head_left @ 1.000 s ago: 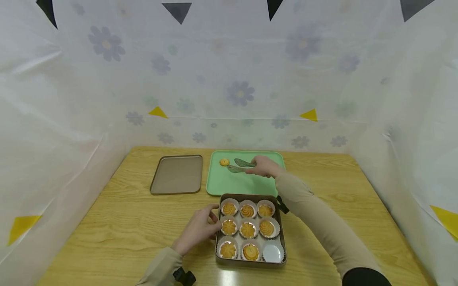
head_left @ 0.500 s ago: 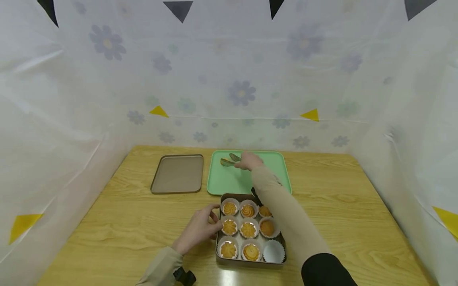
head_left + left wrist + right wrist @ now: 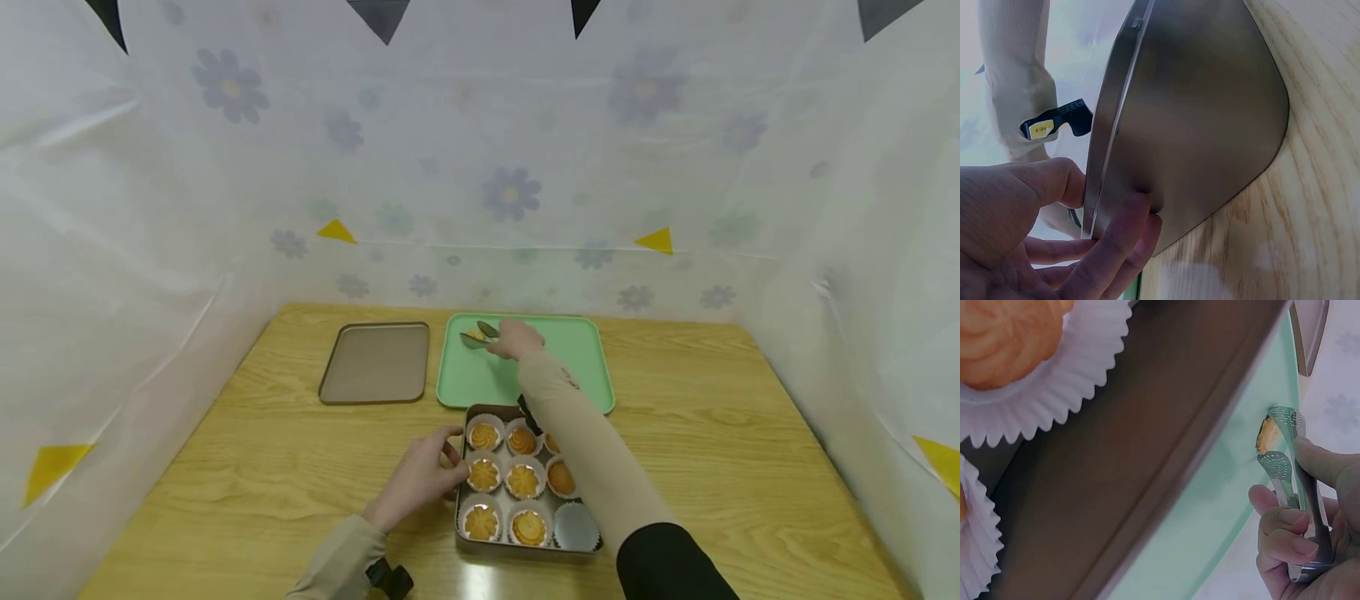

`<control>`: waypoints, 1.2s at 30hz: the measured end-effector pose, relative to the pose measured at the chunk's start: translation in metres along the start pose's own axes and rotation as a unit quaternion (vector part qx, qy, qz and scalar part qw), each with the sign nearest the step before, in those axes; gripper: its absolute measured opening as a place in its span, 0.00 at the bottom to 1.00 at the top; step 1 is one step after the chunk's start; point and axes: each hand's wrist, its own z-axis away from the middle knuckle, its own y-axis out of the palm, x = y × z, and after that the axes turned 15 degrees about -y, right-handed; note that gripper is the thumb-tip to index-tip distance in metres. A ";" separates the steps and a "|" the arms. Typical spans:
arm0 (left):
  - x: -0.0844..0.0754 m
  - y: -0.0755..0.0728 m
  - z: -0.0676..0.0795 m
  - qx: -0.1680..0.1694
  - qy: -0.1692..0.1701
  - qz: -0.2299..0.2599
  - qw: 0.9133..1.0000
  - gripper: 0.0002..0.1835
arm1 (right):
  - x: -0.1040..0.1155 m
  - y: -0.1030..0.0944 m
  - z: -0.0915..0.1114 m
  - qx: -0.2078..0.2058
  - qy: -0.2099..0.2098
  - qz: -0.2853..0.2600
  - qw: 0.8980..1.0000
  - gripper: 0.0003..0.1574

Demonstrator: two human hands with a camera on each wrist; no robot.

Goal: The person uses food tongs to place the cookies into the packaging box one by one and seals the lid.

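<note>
My right hand (image 3: 516, 339) grips metal tongs (image 3: 1310, 512) over the green tray (image 3: 573, 358). In the right wrist view the tongs' perforated ends stand either side of a golden cookie (image 3: 1267, 435); whether both ends touch it I cannot tell. My left hand (image 3: 420, 481) holds the left wall of a brown square tin (image 3: 1204, 94), thumb at the rim and fingertips against the outer side. Inside are rows of white paper cups with piped cookies (image 3: 481, 523). The front right cup (image 3: 576, 527) holds no cookie. My right sleeve hides part of the tin's right side.
Left of the green tray lies a flat brown tray (image 3: 375, 364). Everything stands on a wooden table (image 3: 247, 467), with the tin directly in front of the green tray. White sheeting (image 3: 450, 167) encloses the back and sides.
My right hand has moved left and away from me with the tongs, bringing their ends around the cookie. The forearm now passes over the tin's right side. The left hand stays put.
</note>
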 end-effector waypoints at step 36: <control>0.000 0.000 0.000 -0.005 -0.001 -0.003 1.000 0.33 | 0.000 -0.008 0.004 0.006 -0.035 0.049 0.998 0.15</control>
